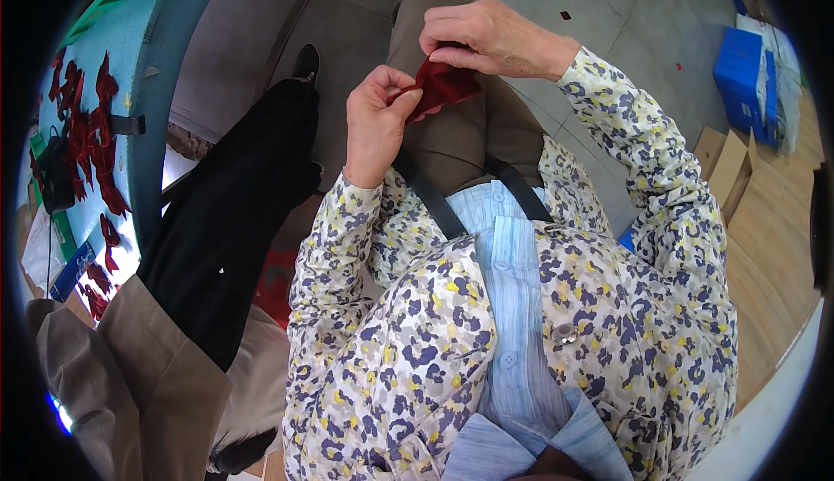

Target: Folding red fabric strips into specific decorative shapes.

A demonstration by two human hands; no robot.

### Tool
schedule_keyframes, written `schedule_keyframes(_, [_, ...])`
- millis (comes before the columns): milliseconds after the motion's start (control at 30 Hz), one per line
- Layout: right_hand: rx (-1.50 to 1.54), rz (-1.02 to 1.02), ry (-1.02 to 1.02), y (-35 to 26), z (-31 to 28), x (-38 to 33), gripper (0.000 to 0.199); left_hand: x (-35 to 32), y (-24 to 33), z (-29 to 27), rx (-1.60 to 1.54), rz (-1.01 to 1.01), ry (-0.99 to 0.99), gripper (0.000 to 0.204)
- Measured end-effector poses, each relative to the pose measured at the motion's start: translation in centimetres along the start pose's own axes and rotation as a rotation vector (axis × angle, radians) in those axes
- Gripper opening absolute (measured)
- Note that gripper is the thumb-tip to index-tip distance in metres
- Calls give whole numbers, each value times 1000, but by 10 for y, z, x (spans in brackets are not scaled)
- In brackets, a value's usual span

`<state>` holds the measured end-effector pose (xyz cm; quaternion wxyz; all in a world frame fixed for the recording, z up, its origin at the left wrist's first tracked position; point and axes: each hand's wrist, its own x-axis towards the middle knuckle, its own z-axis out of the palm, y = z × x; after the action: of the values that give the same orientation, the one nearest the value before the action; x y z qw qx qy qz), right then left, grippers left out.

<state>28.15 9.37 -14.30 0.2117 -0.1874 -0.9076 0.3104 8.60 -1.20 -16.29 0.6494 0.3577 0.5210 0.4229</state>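
Above my lap, a small piece of dark red fabric (449,86) is stretched between my two hands. My left hand (379,118) pinches its left edge between thumb and fingers. At the upper edge, my right hand (491,38) is closed on the same fabric, its fingers curled over the top. The cloth hangs down between them, with a scalloped lower edge. Part of it is hidden behind my right fingers.
On the left, a light blue table (139,146) carries several dark red fabric bows (91,125). A person in black trousers (234,194) sits close on my left. A blue box (743,81) and an open cardboard box (730,168) stand at right. Scraps (565,15) dot the floor.
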Motion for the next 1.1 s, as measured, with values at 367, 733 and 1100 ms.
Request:
schedule_keyframes(367, [-155, -60, -9, 4, 0, 10, 12, 9, -5, 5, 85, 19, 27, 4])
schedule_keyframes(733, [-93, -7, -134, 11, -15, 7, 13, 12, -6, 6, 180, 66, 73, 13])
schedule_keyframes(1100, [-172, -54, -170, 4, -23, 16, 12, 22, -3, 10, 212, -20, 45, 13])
